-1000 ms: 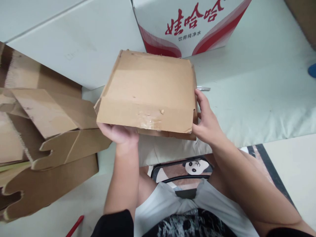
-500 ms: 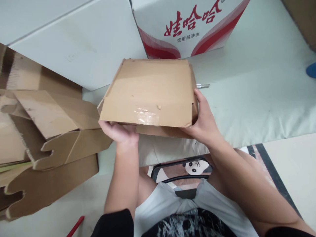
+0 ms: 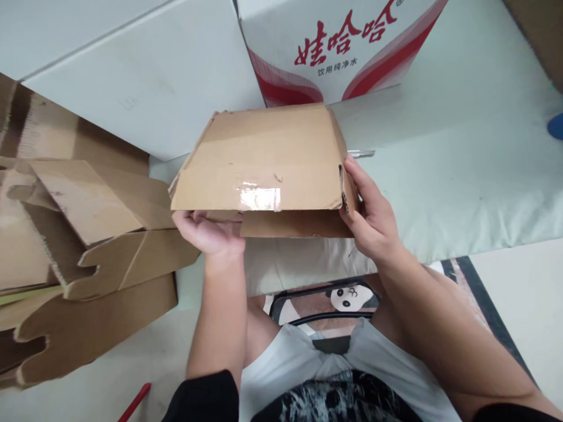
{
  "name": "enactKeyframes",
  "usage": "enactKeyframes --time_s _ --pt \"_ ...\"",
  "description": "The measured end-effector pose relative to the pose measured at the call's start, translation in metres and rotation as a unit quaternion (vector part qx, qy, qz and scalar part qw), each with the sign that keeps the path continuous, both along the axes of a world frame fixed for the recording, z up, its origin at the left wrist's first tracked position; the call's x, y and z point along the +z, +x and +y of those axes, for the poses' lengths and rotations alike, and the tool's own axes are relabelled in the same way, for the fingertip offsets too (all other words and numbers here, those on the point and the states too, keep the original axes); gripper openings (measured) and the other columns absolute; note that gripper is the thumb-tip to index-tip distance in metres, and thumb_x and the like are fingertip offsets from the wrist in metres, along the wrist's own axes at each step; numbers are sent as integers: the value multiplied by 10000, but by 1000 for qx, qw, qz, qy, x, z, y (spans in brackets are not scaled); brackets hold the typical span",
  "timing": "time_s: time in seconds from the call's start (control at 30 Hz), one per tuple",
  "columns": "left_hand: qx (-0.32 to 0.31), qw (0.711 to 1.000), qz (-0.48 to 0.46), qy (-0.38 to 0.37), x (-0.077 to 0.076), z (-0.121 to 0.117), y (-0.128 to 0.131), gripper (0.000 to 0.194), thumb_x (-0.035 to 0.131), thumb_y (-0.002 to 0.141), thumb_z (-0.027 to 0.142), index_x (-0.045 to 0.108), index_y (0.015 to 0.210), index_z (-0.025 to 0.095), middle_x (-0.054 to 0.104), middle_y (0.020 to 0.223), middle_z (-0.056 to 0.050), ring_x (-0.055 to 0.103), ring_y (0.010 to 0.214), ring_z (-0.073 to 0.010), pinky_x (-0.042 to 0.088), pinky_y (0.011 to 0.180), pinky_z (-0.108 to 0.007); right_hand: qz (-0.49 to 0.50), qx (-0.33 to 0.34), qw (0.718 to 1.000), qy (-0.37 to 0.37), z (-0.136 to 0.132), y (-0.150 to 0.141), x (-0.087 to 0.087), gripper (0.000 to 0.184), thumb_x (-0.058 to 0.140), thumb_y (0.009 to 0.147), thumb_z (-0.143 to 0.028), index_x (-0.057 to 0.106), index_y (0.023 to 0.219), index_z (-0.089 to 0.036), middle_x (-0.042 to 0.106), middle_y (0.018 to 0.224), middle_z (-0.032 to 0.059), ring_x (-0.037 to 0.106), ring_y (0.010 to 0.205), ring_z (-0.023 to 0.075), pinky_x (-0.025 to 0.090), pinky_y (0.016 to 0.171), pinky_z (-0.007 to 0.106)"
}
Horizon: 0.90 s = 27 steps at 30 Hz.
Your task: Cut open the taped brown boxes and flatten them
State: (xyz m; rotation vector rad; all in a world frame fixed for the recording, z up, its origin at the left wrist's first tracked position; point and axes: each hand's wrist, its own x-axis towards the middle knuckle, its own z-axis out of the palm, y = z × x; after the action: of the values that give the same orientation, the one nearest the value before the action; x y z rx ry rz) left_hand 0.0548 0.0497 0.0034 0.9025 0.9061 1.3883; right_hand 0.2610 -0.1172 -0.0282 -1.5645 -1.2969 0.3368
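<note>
A brown cardboard box [image 3: 268, 146] is held up in front of me, with a strip of clear tape on its near edge. A dark gap shows between its top panel and the flap [image 3: 294, 225] below. My left hand [image 3: 209, 231] grips the near left corner from underneath, its fingertips partly hidden by the box. My right hand [image 3: 372, 211] clasps the right side, thumb and fingers on the side flaps. Just past the right side, a utility knife [image 3: 361, 153] lies on the pale cloth, its handle hidden behind the box.
Beyond the box stand a white carton with red lettering [image 3: 338, 53] and a large plain white box [image 3: 145, 88]. Several opened cardboard boxes [image 3: 127, 258] are piled at left. A red stick-like object [image 3: 135, 402] lies at lower left; a blue object [image 3: 556, 126] is at the right edge.
The box has tilted and its near edge has risen, widening the gap above the lower flap. My right hand has shifted slightly to the right along the side.
</note>
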Motion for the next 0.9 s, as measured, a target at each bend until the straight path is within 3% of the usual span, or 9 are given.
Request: enactKeyframes --time_s 0.1,0.23,0.37,0.6,0.77,0.9 --pt "-3 1000 6 -9 -1 -1 -3 318 594 802 548 687 978 300 742 1048 -48 691 1209 -296 597 873 -362 1 -3 1000 -23 0 0 1 663 483 1042 -500 339 1679 -382 373 1776 21 334 1657 326 289 1366 606" --pt "-66 996 18 49 1 -5 1 306 628 784 603 681 887 319 734 1010 -52 668 1223 -307 566 967 -409 15 2 1000 -16 2 1 0 679 448 1053 -525 296 1697 -373 356 1783 33 328 1660 320 290 1361 619" --pt "-88 995 31 36 7 -10 6 274 703 703 534 707 850 303 746 978 -52 683 1101 -300 574 932 -396 9 0 1000 -16 3 0 -1 671 455 1049 -500 305 1691 -377 371 1775 37 334 1657 320 292 1359 622" --pt "-181 982 -20 57 11 -15 2 400 791 662 645 723 833 289 734 922 -52 691 1048 -297 591 931 -422 7 -16 1000 11 3 -4 -1 664 506 1033 -419 326 1672 -396 373 1773 33 357 1646 331 317 1348 620" --pt "-130 991 18 0 -4 -7 0 292 859 643 361 701 877 286 742 955 -13 703 1026 -244 581 923 -352 -11 -32 999 -6 3 -3 1 644 527 1023 -413 370 1646 -378 404 1756 56 371 1639 326 324 1341 635" --pt "-66 997 4 -27 -15 0 3 243 849 669 360 692 817 250 763 957 -34 712 1049 -237 581 935 -338 -12 -6 1000 -11 2 -1 3 646 613 954 -361 479 1586 -371 443 1737 54 388 1629 355 350 1320 654"
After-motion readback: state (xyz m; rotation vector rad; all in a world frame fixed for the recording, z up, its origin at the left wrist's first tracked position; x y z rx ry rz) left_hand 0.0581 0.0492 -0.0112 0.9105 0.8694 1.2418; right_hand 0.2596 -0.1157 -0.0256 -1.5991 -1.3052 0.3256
